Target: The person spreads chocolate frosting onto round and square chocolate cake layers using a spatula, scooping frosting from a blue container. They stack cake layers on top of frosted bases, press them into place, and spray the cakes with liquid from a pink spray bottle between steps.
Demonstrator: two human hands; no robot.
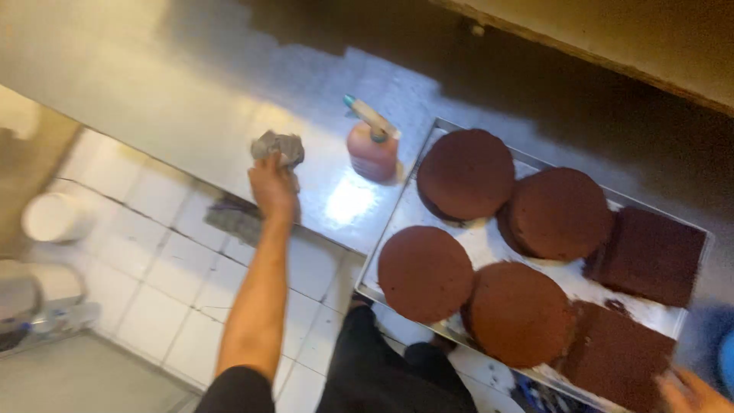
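Steel covers the worktop [191, 99], and the left hand [273, 186] reaches out over its near edge, fingers clenched around a crumpled grey rag [278, 146] that sits against the metal. Just to the right of the rag stands a pink plastic bottle [373, 153] with a pale nozzle tipped toward the tray. The tray [497, 245] — a shallow metal one — lies on the worktop with its near edge hanging out past the counter, and it carries four round brown cakes [466, 173] packed close together, some touching, plus two square brown cakes [648, 255] at its right end. The right hand [692, 392] shows only partly at the bottom right corner, at the tray's near right corner beside a square cake; whether it grips the tray I cannot tell. Below the counter lies a white tiled floor [153, 291], with a white bucket [53, 216] at the left — blurred, so little more can be said of it.
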